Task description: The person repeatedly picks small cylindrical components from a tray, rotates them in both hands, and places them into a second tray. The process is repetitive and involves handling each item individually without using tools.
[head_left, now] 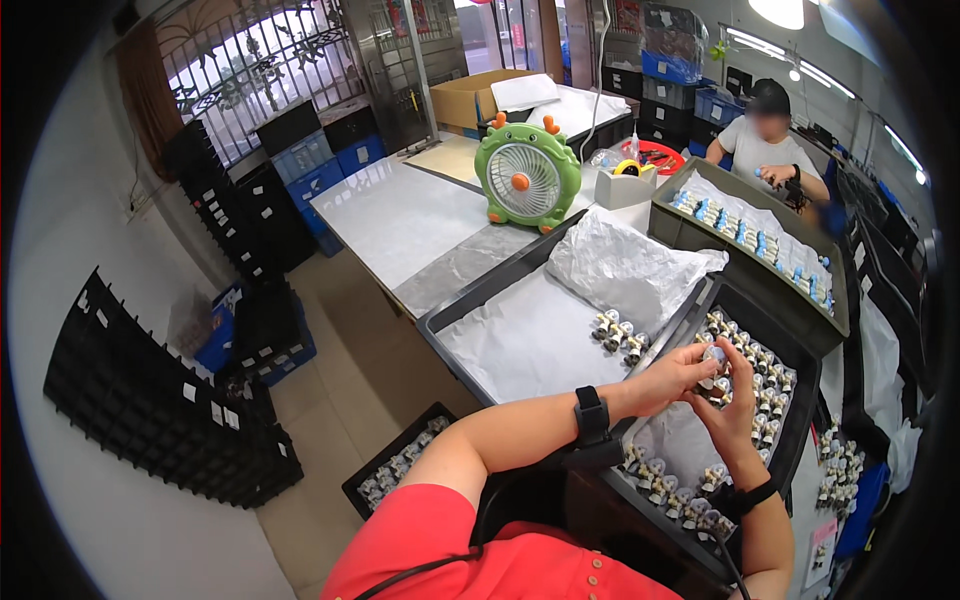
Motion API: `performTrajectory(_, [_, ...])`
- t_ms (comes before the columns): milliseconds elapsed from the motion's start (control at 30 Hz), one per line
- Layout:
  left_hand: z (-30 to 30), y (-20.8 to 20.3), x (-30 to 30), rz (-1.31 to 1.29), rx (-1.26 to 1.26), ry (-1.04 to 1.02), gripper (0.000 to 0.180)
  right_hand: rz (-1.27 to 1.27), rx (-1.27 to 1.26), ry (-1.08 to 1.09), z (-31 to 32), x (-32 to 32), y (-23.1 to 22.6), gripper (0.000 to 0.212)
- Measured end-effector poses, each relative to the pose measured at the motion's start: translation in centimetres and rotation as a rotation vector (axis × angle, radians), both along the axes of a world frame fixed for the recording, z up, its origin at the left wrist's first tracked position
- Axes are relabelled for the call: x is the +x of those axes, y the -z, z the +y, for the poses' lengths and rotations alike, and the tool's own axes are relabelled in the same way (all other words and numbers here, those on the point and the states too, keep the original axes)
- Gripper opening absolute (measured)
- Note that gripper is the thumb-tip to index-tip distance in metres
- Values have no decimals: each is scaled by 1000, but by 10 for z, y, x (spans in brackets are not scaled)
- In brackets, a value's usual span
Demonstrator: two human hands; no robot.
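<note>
We see a long white-and-grey worktable [375, 225] running across the middle. In front, a black rectangular plastic tray [503, 272] lined with white paper, mostly bare liner. Just right of it, overlapping edges can't be judged, we get a second black plastic tray [803, 362], also paper-lined, with rows of pieces. Beyond that, an olive-grey rectangular plastic bin [740, 265] with blue-and-white pieces in rows; a person in a white T-shirt and dark cap [765, 145] is behind it. Crumpled translucent white sheet [625, 265] lies over the first tray's far right end. Green round-faced plastic fan [521, 182] stands on the table.

Hands: we have the left hand [672, 382] and right hand [737, 395] close together over the second tray, thumbs and fingertips of both clamped on one small whitish round-topped piece [714, 357]. Fingers hide its lower part, so we can't tell its full shape. Smallest: a little cluster of white, black and gold figurines [620, 335] at the first tray's right side, and similar white-and-gold figurines [768, 385] filling the second tray's right side.
</note>
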State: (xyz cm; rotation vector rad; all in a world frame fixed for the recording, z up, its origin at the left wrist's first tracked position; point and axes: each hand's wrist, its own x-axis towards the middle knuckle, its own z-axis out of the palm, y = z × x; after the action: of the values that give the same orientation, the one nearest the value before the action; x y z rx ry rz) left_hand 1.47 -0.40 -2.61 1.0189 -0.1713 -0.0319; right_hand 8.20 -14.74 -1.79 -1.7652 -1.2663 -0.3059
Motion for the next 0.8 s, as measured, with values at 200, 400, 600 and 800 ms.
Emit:
performTrajectory(200, [-1,-7,-1,-41,-91,53,47,136,69,-9,-4,2,4,87])
performTrajectory(400, [6,-12,-2,-53,-99,39,44,87,141,-75,-2,6,-1,82])
performTrajectory(600, [7,-16,-6,-66,-67,18,48,91,88,-107,-5,8,-6,82])
performTrajectory(800, [8,-14,-6,-65,-84,8,48,92,49,-115,-4,8,-8,82])
